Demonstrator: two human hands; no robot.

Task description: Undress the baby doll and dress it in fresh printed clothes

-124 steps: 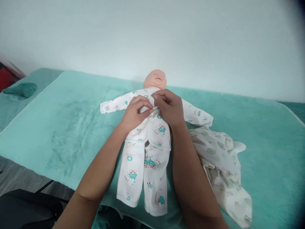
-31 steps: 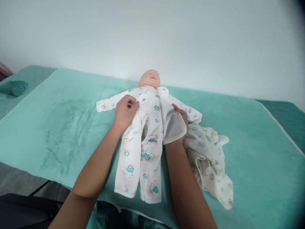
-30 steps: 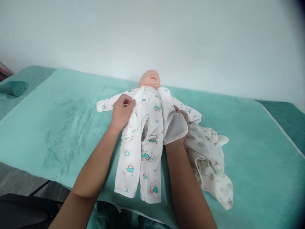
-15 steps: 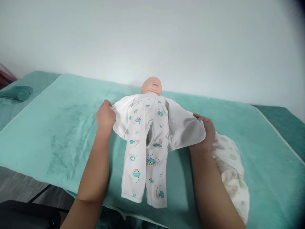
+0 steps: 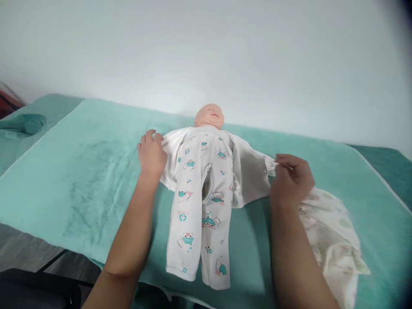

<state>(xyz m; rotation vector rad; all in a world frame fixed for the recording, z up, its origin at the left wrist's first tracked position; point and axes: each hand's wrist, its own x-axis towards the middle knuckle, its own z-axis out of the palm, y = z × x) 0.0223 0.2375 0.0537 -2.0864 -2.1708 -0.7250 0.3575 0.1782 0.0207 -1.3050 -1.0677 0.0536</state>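
A baby doll lies on its back, its head (image 5: 210,115) toward the wall. White baby pants (image 5: 191,206) printed with cats and boats lie over its front, legs pointing toward me. Beneath them spreads an open white baby shirt (image 5: 252,176), its flaps out to both sides. At the shirt's left edge, my left hand (image 5: 152,152) rests with its fingers loosely apart. My right hand (image 5: 291,180) is closed at the printed sleeve end on the right, thumb and fingers pinched on it. The doll's arms and body are hidden by the clothes.
A crumpled white cloth with green dots (image 5: 334,240) lies beside my right forearm. The teal cover (image 5: 80,180) spans the table, which meets a white wall (image 5: 206,51). A dark chair-like object (image 5: 35,287) stands at the lower left.
My right hand has let the shirt's right flap drop and moved to the sleeve end. My left hand has loosened from the left flap and its fingers have spread.
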